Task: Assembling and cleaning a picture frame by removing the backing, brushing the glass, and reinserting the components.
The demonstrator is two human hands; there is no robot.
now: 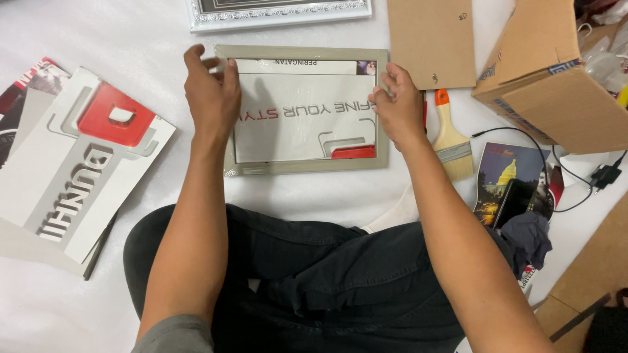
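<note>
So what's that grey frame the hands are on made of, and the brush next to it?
The grey frame looks like plastic or painted wood with a matte finish; its flat, even colour leaves that open. The left hand and right hand hold its sides. The brush seems to have a pale bare-wood handle with an orange tip, a shiny metal band and light bristles.

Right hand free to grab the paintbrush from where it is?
Probably yes. The right hand rests on the grey frame's right edge, and the paintbrush lies just beside it on the white sheet with nothing between them.
</note>
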